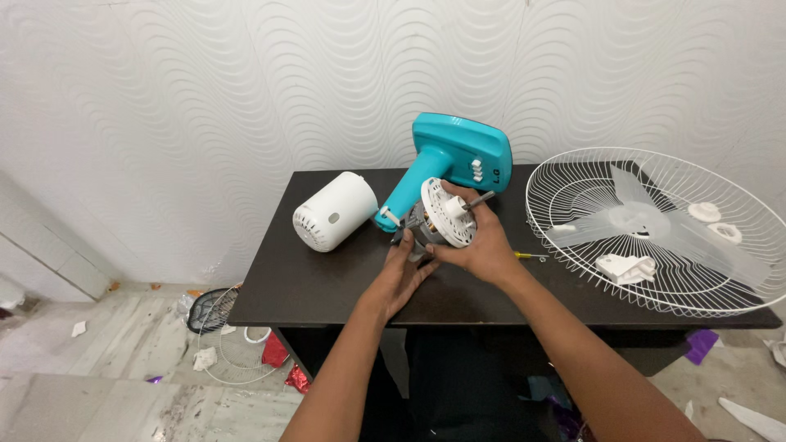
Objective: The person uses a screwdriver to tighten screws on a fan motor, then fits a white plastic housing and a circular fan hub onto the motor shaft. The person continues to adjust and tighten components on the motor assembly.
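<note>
Presently the right hand [483, 245] is clasped around the white round motor housing [446, 214] of a dismantled fan, fingers wrapped over its far rim beside the projecting metal shaft [480, 199]. The left hand [404, 274] reaches in beneath the motor from the near side; its fingertips touch the underside, but whether they pinch anything cannot be told. The motor sits near the middle of the tabletop [327, 282], still joined to the teal neck and base [458, 160], which lies tilted toward the far edge against the wall.

A white cylindrical cover [334, 211] lies on its side just left of the assembly, apart from both hands. A yellow-handled screwdriver [528, 256] lies just right of the right wrist. The white wire guard [655, 229] fills the right end, overhanging the right edge, with translucent blades [639, 217] and small white fittings [626, 268] inside it. Open dark surface remains along the near edge and left corner.

The wall behind is white with a wavy relief. On the marble floor to the left lie a second wire guard [225, 340] and scraps of paper and foil.
</note>
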